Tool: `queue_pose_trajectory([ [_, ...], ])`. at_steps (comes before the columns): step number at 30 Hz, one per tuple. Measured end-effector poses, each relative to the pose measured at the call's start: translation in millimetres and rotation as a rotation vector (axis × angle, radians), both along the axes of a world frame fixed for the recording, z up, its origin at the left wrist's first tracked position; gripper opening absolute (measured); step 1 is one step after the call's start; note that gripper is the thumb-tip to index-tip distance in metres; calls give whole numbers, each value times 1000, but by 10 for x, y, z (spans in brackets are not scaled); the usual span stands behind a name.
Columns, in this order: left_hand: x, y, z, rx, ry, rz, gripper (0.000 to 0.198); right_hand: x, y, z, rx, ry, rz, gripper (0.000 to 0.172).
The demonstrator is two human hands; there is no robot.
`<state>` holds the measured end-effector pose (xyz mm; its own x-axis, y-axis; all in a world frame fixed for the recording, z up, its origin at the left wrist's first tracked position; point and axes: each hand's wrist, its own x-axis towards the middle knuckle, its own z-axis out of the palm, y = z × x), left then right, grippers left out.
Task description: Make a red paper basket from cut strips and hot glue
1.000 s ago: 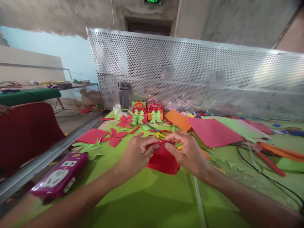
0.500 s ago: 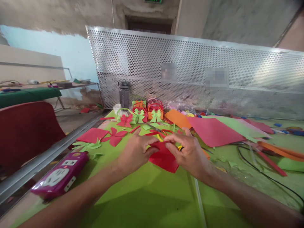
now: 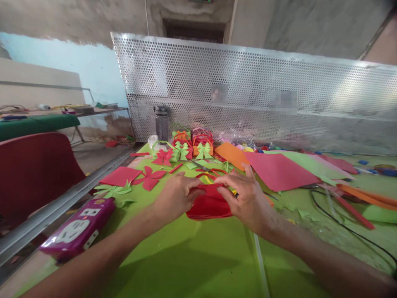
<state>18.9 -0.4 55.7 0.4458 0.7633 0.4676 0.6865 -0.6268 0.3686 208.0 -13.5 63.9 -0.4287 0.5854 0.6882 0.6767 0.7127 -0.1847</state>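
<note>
Between my hands hangs a red paper bag [image 3: 211, 205] with a thin red handle arching behind its top edge. My left hand [image 3: 178, 193] pinches the top left edge between thumb and fingers. On the other side, my right hand [image 3: 245, 196] pinches the top right edge, its little finger raised. Scissors with orange handles [image 3: 218, 171] lie on the table just beyond the bag. Yellow handles behind the bag are mostly hidden by it and my right hand. Farther back stand several small finished paper bags [image 3: 203, 149] with bows on their fronts.
A purple power strip [image 3: 79, 229] lies at the left, near red petal-shaped paper [image 3: 149, 178] and green cut-outs. Red sheets [image 3: 282, 171], an orange sheet [image 3: 232, 155] and a black cable [image 3: 341, 225] are on the right. A dark bottle [image 3: 161, 123] stands before the perforated metal panel [image 3: 248, 74].
The red bag has turned from a tilted position to nearly level, its front now facing me more squarely. My left hand has shifted slightly; both hands keep their pinch.
</note>
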Motion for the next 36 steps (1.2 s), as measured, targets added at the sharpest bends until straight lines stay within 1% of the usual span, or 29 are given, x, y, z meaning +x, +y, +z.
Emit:
queue_pose_trajectory([
  [7, 27, -22, -18, 93, -11, -15, 27, -11, -26, 50, -136, 76, -7, 14],
  [12, 45, -30, -41, 216, 1, -51, 21, -7, -34, 59, -115, 88, -6, 13],
  [16, 50, -60, -49, 331, 25, -66, 22, 10, -45, 63, -132, 95, 5, 15],
  [21, 37, -81, -46, 404, 82, -58, 27, 12, -56, 54, -119, 129, 4, 15],
  [24, 33, -48, -84, 444, 52, -78, 30, 14, -51, 48, -128, 164, -9, 14],
  [28, 32, -8, -136, 477, -58, -141, 34, 21, -29, 58, -154, 213, 25, 15],
  [32, 25, -12, -135, 518, -127, -203, 37, 21, -27, 72, -182, 276, 35, 15],
  [36, 17, -28, -115, 568, -128, -232, 39, 20, -45, 63, -183, 278, 25, 17],
])
